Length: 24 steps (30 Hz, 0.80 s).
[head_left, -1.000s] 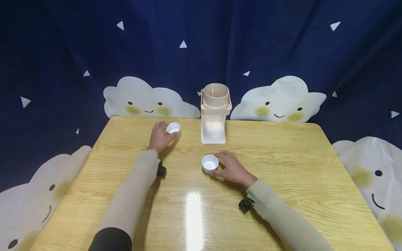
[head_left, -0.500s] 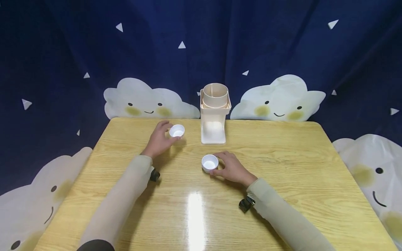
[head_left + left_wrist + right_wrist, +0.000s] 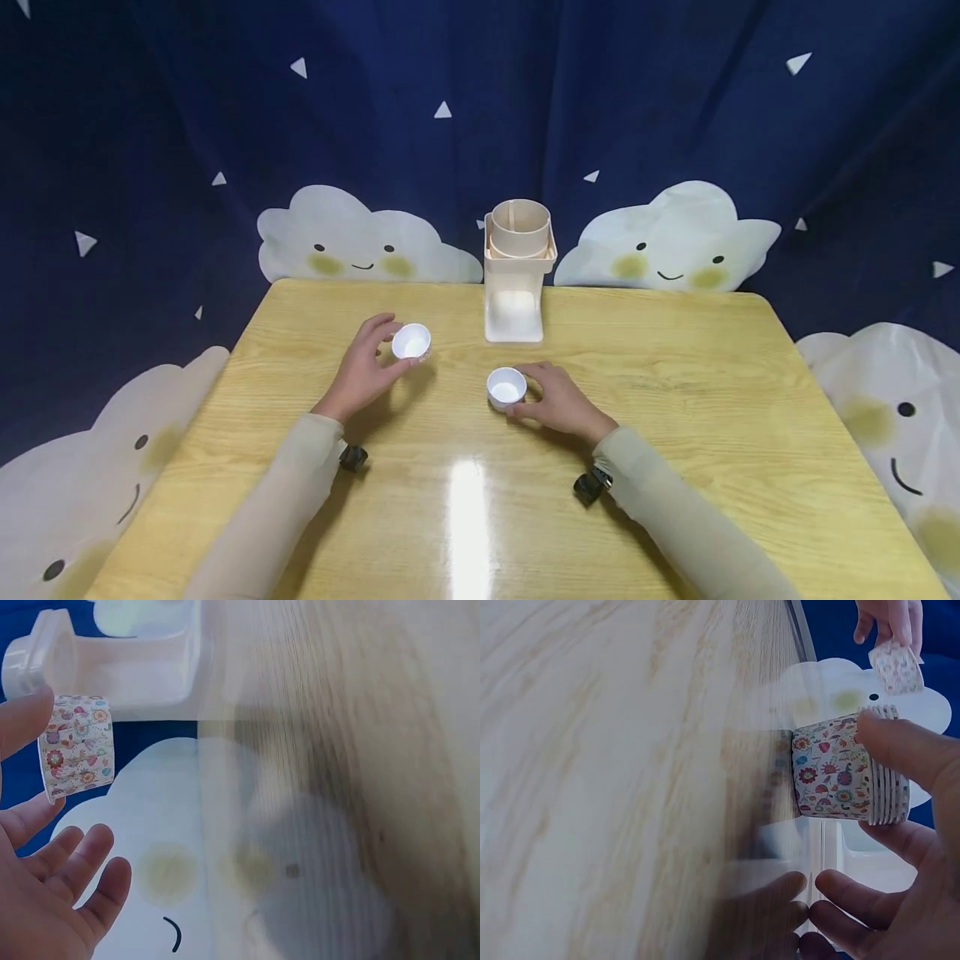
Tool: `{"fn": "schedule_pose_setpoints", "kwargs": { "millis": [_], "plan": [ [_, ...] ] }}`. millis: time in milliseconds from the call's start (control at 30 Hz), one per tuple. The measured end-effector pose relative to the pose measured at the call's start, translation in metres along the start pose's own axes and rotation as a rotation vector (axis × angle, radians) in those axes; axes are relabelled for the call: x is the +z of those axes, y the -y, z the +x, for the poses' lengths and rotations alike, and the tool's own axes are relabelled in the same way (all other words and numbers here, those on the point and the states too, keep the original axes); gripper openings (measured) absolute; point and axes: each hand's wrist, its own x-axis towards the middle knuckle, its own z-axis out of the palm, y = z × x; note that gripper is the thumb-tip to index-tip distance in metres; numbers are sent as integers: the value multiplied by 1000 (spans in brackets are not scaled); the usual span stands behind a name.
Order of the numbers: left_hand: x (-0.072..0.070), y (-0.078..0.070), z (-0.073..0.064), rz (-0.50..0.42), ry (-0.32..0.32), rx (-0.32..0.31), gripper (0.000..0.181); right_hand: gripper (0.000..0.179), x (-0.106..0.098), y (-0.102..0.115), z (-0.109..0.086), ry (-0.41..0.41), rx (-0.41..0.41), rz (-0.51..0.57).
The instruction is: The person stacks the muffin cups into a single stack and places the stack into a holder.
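My left hand (image 3: 362, 368) pinches a small paper baking cup (image 3: 412, 342) by its rim, raised over the left part of the table. Floral print covers the cup's outside (image 3: 81, 746) in the left wrist view, and its inside is white. Thumb and forefinger hold it while the other fingers stay loosely bent. Near the table's middle, my right hand (image 3: 558, 402) grips a stack of the same baking cups (image 3: 506, 388) between thumb and forefinger. Several nested rims show on this stack (image 3: 832, 769) in the right wrist view, where its base appears to touch the tabletop.
A cream plastic stand (image 3: 513, 312) with a round open holder (image 3: 521, 229) on top stands at the table's back edge, beyond both hands. Behind the wooden table (image 3: 712, 400) hangs a dark blue curtain (image 3: 487, 100) with cloud figures.
My left hand has brought its baking cup from near the back of the table toward me. The right hand keeps its hold on the stack in the same place.
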Motion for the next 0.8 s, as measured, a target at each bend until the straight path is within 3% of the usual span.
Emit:
{"fn": "schedule_pose_setpoints", "kwargs": {
  "millis": [333,800],
  "plan": [
    [0,-8,-8,6,16,59,53,67,-2,-4,1,-4,17,-12],
    [0,-24,-9,-18,23,131,53,67,-1,2,0,3,27,4]
  ]
}}
